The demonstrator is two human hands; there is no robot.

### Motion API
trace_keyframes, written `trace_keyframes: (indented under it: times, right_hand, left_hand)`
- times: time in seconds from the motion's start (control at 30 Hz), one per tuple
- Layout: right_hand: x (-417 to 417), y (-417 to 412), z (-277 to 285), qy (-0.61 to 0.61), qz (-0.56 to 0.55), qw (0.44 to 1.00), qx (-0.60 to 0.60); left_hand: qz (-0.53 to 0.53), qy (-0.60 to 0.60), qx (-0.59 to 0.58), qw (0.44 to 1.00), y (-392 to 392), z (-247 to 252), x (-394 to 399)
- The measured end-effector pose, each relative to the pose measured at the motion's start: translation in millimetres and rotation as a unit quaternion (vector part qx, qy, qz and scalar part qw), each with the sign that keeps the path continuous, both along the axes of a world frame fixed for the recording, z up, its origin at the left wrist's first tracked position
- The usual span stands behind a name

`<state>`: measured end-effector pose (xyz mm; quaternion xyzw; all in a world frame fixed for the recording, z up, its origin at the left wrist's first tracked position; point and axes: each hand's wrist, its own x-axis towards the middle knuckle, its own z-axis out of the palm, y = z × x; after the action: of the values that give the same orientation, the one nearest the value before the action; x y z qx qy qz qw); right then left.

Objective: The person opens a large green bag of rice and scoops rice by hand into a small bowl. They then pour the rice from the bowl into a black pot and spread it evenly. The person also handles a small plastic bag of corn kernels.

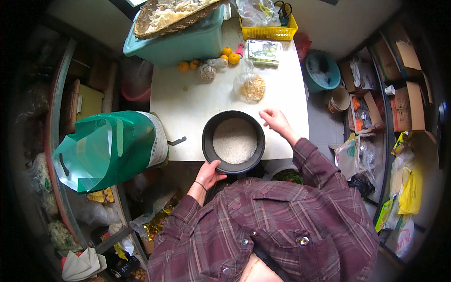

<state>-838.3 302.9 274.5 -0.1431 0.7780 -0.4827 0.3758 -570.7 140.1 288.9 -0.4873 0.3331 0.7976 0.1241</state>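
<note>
A round dark pot [260,151] holds white rice grains [235,141] and sits at the front edge of the white table [190,102]. My left hand [208,174] grips the pot's near left rim, thumb on top and fingers under the side. To the right of the pot, my right hand [276,121] is over the table with its fingers loosely curled. Nothing shows in it, though the palm side is hidden. Beyond the pot lies a clear plastic bag of yellow kernels [253,87]. At the left stands an open green and white bag [132,141], its mouth facing left.
Several oranges [233,58], a small bag of beans [207,72] and a clear fruit box [263,53] are farther back. A teal bin [176,46] bears a wicker tray [141,26]; a yellow basket [269,33] is beside it. Shelving with cardboard boxes [401,109] lines the right.
</note>
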Motion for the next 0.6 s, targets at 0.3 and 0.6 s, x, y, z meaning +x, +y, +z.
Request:
trace_keyframes:
  times: [0.3, 0.6]
  right_hand:
    - [-96.8, -101.6, -62.4, 0.295, -0.089, 0.937, 0.163]
    - [-74.0, -53.6, -54.5, 0.027, -0.088, 0.984, -0.151]
  left_hand:
    - [0.098, -0.016, -0.286, 0.953, -12.5, 76.5, 28.6]
    - [0.002, 0.105, -0.310, 0.945, -4.8, 115.6, -43.4]
